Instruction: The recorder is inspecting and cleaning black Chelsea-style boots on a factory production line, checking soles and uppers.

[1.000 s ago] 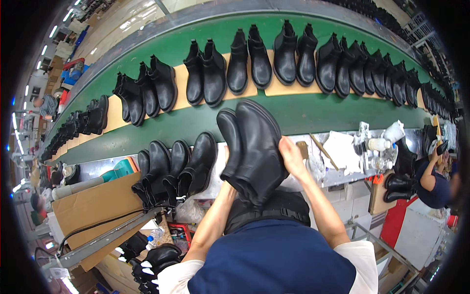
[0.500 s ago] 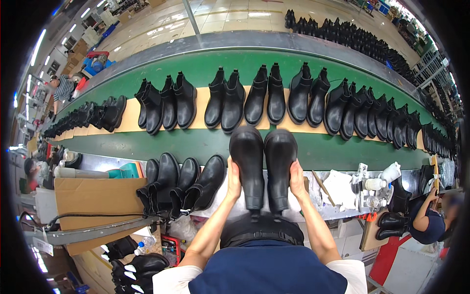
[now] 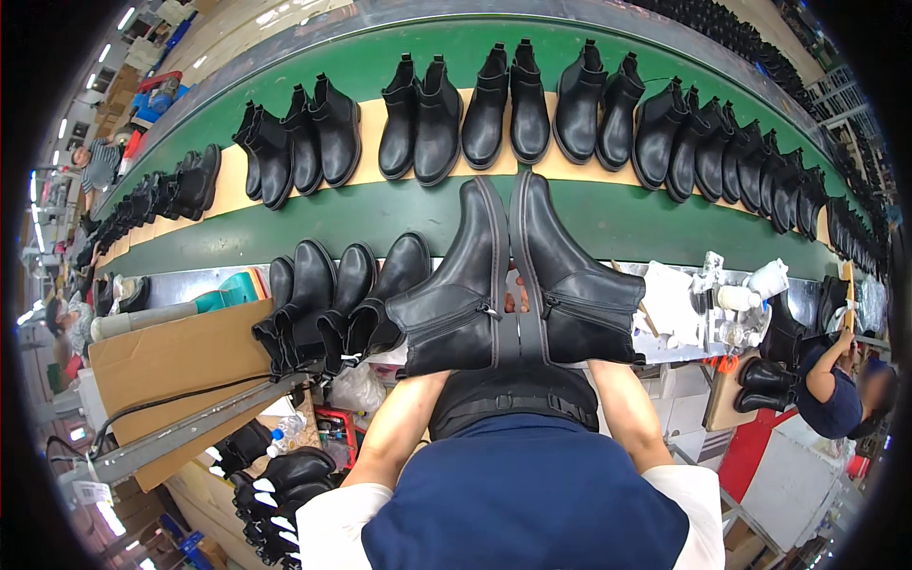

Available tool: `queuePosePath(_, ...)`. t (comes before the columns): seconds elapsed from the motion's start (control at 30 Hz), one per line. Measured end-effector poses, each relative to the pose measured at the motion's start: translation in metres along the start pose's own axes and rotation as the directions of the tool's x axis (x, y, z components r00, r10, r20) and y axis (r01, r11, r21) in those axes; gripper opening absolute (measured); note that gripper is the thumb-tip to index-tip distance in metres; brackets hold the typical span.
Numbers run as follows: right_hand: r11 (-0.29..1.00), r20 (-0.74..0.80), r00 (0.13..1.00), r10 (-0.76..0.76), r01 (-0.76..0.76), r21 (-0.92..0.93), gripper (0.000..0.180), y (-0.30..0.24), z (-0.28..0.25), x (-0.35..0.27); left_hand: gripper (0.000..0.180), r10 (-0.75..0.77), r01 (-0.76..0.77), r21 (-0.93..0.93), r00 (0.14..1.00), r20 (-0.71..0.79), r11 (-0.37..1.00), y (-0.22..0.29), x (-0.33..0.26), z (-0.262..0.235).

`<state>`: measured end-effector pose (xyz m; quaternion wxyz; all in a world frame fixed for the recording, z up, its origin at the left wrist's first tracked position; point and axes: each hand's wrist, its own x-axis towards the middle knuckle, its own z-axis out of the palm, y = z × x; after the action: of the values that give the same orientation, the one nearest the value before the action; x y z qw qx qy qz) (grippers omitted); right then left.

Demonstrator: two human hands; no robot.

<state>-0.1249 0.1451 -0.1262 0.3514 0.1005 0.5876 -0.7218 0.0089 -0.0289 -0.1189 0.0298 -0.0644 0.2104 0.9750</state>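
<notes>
A pair of black leather ankle boots is up before me, toes pointing away. The left boot (image 3: 454,266) and right boot (image 3: 570,261) lie on their sides with soles turned toward each other and shafts outward; a zip shows on each. My left forearm (image 3: 404,413) runs up behind the left boot and my right forearm (image 3: 622,408) behind the right one. The boots hide most of both hands, which support them from beneath. A few fingertips (image 3: 515,293) show in the narrow gap between the soles; I cannot tell which hand they belong to.
Beyond, a green bench (image 3: 380,214) carries a long row of black boots (image 3: 482,119) on tan sheeting. Several more boots (image 3: 313,290) stand close on the left, by a cardboard sheet (image 3: 180,380). White bottles (image 3: 741,297) are on the right, near another person (image 3: 831,380).
Both boots have turned from uppers facing me, shafts toward my body, to sole facing sole with shafts outward. My hands have gone behind them. The view has tilted down.
</notes>
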Motion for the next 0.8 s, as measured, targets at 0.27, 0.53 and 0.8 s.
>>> queuePosePath(0.27, 0.521, -0.082, 0.809, -0.582, 0.293, -0.802, 0.063, -0.015, 0.014, -0.025, 0.054, 0.221, 0.097, 0.827, 0.941, -0.258, 0.554, 0.058, 0.001, -0.008)
queuePosePath(0.53, 0.859, -0.066, 0.993, -0.094, 0.048, -0.510, 0.065, -0.023, -0.021, -0.003, 0.104, -0.187, 0.205, 0.612, 0.978, -0.093, 0.764, 0.088, 0.002, 0.013)
queuePosePath(0.8, 0.890, 0.211, 0.977, -0.023, -0.076, 0.450, 0.043, -0.035, 0.029, -0.023, 0.054, -0.125, 0.067, -0.266, 0.970, -0.208, 0.962, 0.049, 0.033, 0.034)
